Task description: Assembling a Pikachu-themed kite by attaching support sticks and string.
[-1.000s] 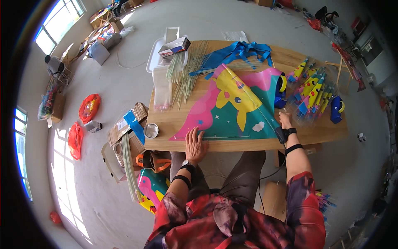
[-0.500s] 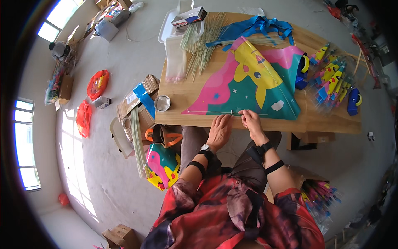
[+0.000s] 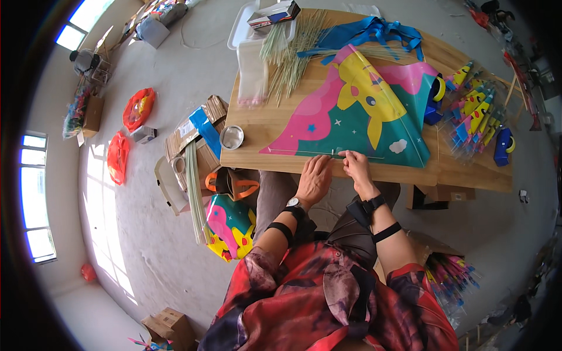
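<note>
A kite sheet [image 3: 310, 126] in pink, green and yellow, with a cartoon animal face, lies partly folded on the wooden table. Along its near edge runs a thin white rod [image 3: 290, 151], with a small pale fitting [image 3: 333, 151] at about the middle. My left hand [image 3: 315, 177] rests with fingers stretched out on the sheet's near edge, just left of that fitting. Right beside it, my right hand [image 3: 355, 167] is closed, thumb and forefinger pinched together at the rod. What the pinch holds is too small to make out.
Left of the sheet stands a round metal tin [image 3: 232, 137]. Behind lie thin pale rods [image 3: 298, 61], blue fabric strips [image 3: 374, 36] and clear plastic sleeves [image 3: 253, 73]. Blue tape dispensers [image 3: 503, 146] and bagged kites [image 3: 477, 111] are at the right. An open carton [image 3: 190, 131] stands beside the table.
The view has shifted slightly, so the table sits a little higher and further right. My right fingers have drawn closer to my left hand and the fitting. The sheet lies as before.
</note>
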`<state>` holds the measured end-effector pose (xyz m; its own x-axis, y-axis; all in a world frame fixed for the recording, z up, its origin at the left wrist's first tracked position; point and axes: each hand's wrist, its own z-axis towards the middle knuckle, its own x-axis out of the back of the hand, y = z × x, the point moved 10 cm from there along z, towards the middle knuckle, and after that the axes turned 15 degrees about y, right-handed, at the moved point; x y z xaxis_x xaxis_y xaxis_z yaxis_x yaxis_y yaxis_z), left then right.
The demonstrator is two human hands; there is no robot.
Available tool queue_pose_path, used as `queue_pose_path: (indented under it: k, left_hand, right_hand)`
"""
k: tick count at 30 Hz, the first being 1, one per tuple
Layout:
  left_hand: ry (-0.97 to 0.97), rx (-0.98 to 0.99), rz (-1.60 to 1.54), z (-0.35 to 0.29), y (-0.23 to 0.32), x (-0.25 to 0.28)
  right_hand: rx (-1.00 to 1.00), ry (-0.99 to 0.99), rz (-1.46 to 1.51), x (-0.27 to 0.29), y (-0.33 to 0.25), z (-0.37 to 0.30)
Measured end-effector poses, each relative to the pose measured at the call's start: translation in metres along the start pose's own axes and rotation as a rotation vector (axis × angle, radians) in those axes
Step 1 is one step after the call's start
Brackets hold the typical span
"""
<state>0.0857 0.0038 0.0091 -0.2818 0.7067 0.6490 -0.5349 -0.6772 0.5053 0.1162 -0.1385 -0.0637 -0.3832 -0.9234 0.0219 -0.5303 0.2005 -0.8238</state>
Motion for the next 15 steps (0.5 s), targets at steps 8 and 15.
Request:
queue_pose_path:
  k: [8,15]
  left_hand:
    - [0.001,0.009,-0.009,0.0021,0.0006,0.0010]
    - [-0.005,-0.029,0.032,0.0033,0.0054,0.0013]
  right_hand:
    - [0.047,0.002,-0.021,-0.0033,0.0024,0.0049]
    - [0.082,0.043,-0.059,-0.0013,0.0062,0.0078]
